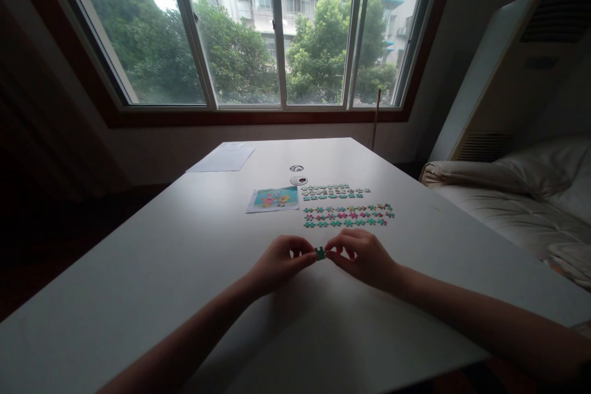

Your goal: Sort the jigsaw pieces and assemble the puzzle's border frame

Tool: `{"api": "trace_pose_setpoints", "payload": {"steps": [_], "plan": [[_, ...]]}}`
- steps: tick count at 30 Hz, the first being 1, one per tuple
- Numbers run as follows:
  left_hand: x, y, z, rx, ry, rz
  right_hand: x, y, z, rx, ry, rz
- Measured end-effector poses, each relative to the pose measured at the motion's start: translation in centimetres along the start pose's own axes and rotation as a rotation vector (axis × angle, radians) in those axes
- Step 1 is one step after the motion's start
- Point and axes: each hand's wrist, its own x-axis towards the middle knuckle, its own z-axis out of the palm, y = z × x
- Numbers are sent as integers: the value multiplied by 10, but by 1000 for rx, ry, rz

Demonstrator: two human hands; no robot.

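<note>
A small green jigsaw puzzle piece [320, 253] is held up between my two hands, above the near part of the white table. My left hand [285, 260] pinches its left side between thumb and finger. At its right edge are the thumb and fingertips of my right hand [360, 257], also drawn into a pinch. Just beyond my hands, loose puzzle pieces [348, 216] lie in several rows, mostly teal with some pink and yellow. To the left of these rows lies a picture sheet [276, 199] with cartoon figures on a teal ground.
Behind the picture sheet, two small round items [298, 180] lie on the white table [152, 258]. White paper [221, 158] rests at the far left edge. A pale sofa [498, 197] stands to the right, a tall cabinet-like unit [489, 74] behind it, and a window spans the back.
</note>
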Motion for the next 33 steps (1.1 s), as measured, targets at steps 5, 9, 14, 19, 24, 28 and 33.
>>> {"api": "trace_pose_setpoints", "payload": {"steps": [5,9,14,19,24,28,33], "plan": [[-2,-1,0,-4,-7,14,0,0,0,-51,22,-70],[-3,0,-1,14,-17,32,2,0,-3,-88,26,-121],[-8,-1,-4,219,16,83,7,10,-15,-167,100,-198],[-11,-15,-6,627,80,139,11,30,-26,-170,255,-93],[-11,-22,-12,861,94,143,10,41,-27,-160,300,-36],[-11,-21,-15,895,90,149,10,43,-25,-168,261,-30],[-12,-20,-14,896,55,136,10,43,-25,-166,244,-17]]}}
